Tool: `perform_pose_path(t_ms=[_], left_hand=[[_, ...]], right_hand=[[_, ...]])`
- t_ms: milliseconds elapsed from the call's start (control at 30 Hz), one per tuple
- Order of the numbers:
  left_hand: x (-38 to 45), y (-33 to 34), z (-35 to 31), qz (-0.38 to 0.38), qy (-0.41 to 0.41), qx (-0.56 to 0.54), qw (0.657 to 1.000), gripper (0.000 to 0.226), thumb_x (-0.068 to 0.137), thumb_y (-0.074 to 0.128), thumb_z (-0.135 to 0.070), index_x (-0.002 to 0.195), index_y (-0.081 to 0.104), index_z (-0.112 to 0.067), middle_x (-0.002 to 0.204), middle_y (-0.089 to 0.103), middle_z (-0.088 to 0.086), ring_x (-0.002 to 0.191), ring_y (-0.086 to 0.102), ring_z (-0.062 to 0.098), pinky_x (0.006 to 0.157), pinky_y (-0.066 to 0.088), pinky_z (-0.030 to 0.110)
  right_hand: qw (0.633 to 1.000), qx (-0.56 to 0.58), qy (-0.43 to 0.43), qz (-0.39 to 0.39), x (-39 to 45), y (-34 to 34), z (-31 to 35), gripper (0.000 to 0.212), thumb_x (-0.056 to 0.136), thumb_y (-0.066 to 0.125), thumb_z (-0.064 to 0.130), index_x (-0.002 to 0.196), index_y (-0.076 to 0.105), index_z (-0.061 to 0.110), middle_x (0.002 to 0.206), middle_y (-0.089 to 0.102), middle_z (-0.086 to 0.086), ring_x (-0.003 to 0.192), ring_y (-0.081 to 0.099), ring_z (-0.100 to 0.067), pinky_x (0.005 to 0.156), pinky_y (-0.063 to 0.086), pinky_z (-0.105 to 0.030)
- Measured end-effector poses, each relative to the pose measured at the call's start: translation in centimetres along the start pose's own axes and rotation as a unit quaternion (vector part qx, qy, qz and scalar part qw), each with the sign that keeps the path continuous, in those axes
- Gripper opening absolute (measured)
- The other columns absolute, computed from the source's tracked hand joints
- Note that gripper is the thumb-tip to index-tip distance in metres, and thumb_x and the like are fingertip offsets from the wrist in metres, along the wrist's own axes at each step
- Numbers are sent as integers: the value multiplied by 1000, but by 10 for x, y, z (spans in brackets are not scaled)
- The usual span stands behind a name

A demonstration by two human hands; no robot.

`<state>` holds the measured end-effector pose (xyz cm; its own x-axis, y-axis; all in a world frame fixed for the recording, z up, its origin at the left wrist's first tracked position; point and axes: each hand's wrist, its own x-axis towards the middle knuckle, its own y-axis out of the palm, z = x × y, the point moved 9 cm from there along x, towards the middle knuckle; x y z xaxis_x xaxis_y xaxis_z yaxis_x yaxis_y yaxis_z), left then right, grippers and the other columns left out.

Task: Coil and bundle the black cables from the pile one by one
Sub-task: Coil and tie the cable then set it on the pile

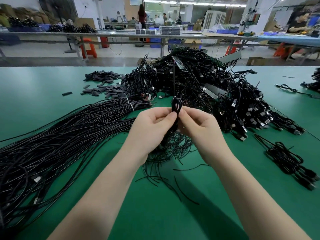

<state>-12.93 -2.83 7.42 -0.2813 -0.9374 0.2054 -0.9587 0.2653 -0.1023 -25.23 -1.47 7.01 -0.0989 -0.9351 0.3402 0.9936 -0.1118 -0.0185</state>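
Two hands, left hand and right hand, pinch coiled cable between them.

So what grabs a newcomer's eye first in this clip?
Probably the two hands at centre, left hand and right hand, pinching a small coiled cable upright between them. Behind them rises a big tangled pile of black cables, and long straight cables fan across the green table on the left.
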Motion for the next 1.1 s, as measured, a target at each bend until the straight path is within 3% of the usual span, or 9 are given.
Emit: perform_pose_path(t_ms=[100,167,233,300,367,500,700,933,1100], left_hand=[[1,4,2,31,-11,14,999,20,97,56,-29,99,76,-27,70,71,-15,67,64,-3,69,53,20],[1,10,0,56,0,0,998,20,90,63,-40,97,76,-27,82,76,-4,77,67,3,75,58,28],[0,11,0,40,19,6,999,27,79,70,-47,96,76,-26,89,76,6,81,67,6,73,55,28],[1,9,1,18,23,12,999,20,85,68,-42,96,76,-27,81,76,-1,76,67,3,73,54,31],[2,7,4,19,10,-5,1000,16,95,60,-32,95,75,-27,66,70,-15,66,64,-3,75,55,30],[1,12,-2,52,42,-17,998,19,90,66,-34,99,75,-20,78,74,-9,68,64,-4,65,49,13],[1,14,5,46,9,-17,999,24,95,56,-35,90,76,-22,69,71,-11,70,66,4,87,55,55],[2,11,7,8,18,2,1000,37,90,53,-44,85,73,-15,89,71,21,94,63,44,84,53,61],[3,15,3,13,40,61,997,46,93,43,-38,92,65,2,91,65,27,90,61,43,82,52,58]], right_hand=[[999,19,-13,-40,-1,-6,0,17,96,56,12,104,71,15,78,73,11,69,63,0,64,51,-16],[996,-13,-48,-71,-3,-9,5,17,96,57,10,103,71,16,85,75,7,77,67,-5,70,53,-22],[990,-67,-82,-95,-8,-7,11,19,95,57,11,103,70,22,92,74,7,86,69,-7,78,53,-23],[980,-122,-104,-118,-13,-5,15,21,96,55,13,105,71,22,96,73,11,88,66,0,79,50,-19],[974,-135,-118,-135,-16,-6,17,20,97,53,13,104,71,19,94,71,14,83,63,4,75,46,-13],[963,-170,-147,-150,-19,-6,21,22,96,53,16,110,70,17,93,70,11,81,61,5,73,45,-12],[950,-211,-157,-166,-22,-4,22,25,96,51,19,114,69,18,97,66,17,90,62,0,81,50,-20],[940,-250,-167,-161,-24,1,24,26,96,51,18,115,68,12,101,64,14,95,57,-2,83,42,-12],[942,-249,-149,-169,-22,-2,21,26,98,47,21,113,68,14,101,63,15,96,56,-1,85,41,-12]])
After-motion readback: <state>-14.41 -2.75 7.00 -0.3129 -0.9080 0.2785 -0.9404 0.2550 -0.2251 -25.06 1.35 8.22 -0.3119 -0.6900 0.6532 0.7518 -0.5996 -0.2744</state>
